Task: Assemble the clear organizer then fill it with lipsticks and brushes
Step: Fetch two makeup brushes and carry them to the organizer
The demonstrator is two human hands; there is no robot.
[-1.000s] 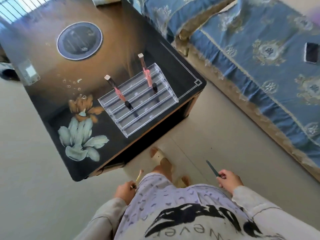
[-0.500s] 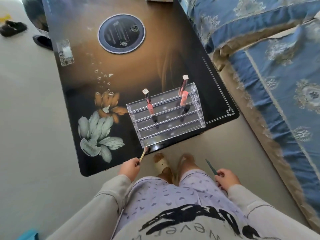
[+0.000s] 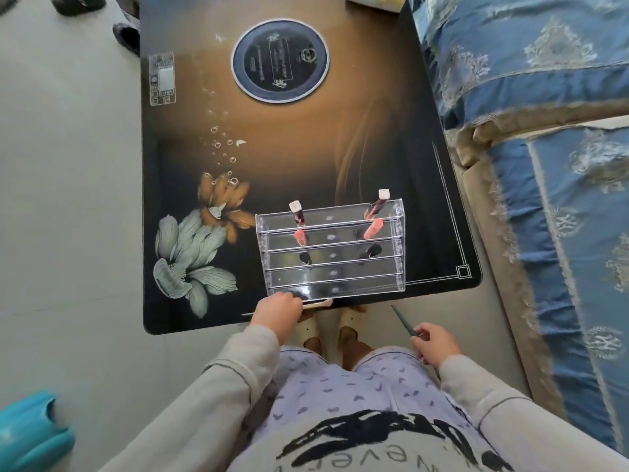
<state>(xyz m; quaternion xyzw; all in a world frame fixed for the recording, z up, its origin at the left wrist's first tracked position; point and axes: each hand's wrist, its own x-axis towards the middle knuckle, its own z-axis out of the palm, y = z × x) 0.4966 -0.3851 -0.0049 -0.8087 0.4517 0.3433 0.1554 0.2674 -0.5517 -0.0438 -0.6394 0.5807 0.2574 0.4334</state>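
Note:
A clear tiered organizer point(image 3: 332, 267) stands near the front edge of a dark glossy table point(image 3: 292, 148). Two pink lipsticks stand in its back row, one at the left point(image 3: 298, 219) and one at the right point(image 3: 376, 216). My left hand point(image 3: 277, 311) rests at the organizer's front left corner, closed on a pale wooden-handled brush point(image 3: 318, 303) that lies along the table edge. My right hand point(image 3: 435, 342) hovers off the table to the right, pinching a thin dark green brush point(image 3: 403, 320) that points up and left.
A round dark disc point(image 3: 279, 59) and a small control panel point(image 3: 162, 79) sit on the far half of the table. A blue patterned sofa point(image 3: 544, 131) runs along the right. Dark slippers point(image 3: 126, 35) lie on the floor top left, and a turquoise object point(image 3: 30, 434) sits bottom left.
The view has swung to face the table squarely and closer. My left hand has risen with the pale brush to the organizer's front edge. My right hand keeps the dark brush, hardly moved.

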